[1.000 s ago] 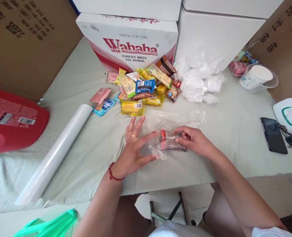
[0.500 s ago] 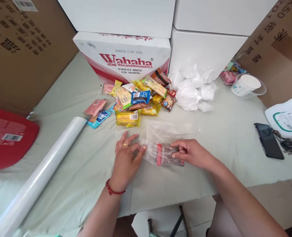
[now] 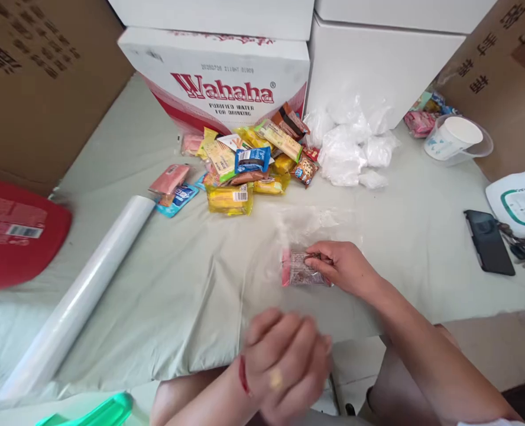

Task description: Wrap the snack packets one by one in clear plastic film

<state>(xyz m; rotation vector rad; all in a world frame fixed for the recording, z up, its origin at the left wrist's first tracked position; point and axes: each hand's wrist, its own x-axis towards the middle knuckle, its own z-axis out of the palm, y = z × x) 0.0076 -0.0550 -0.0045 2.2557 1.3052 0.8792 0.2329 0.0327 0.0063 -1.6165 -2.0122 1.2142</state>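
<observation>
My right hand [image 3: 344,266] pinches the right end of a small snack packet [image 3: 304,267] with brown print and a red left end. The packet lies on the table, and a thin clear plastic bag or film [image 3: 322,222] spreads around and behind it. Whether the packet is inside the plastic is hard to see. My left hand [image 3: 284,361], blurred by motion, is at the table's front edge with its fingers curled in. Its fingertips are hidden, so I cannot see whether they hold anything.
Assorted snack packets [image 3: 251,163] are heaped before a Wahaha box [image 3: 222,77]. Bundled clear plastic [image 3: 351,145] sits to their right. A plastic-film roll [image 3: 80,290] lies left. Right are a paper cup [image 3: 451,139], phone [image 3: 488,242] and white jug [image 3: 522,201].
My left hand has let go of the plastic beside the packet, moved down toward me and curled its fingers. My right hand keeps its grip on the packet. The view has tipped slightly downward.
</observation>
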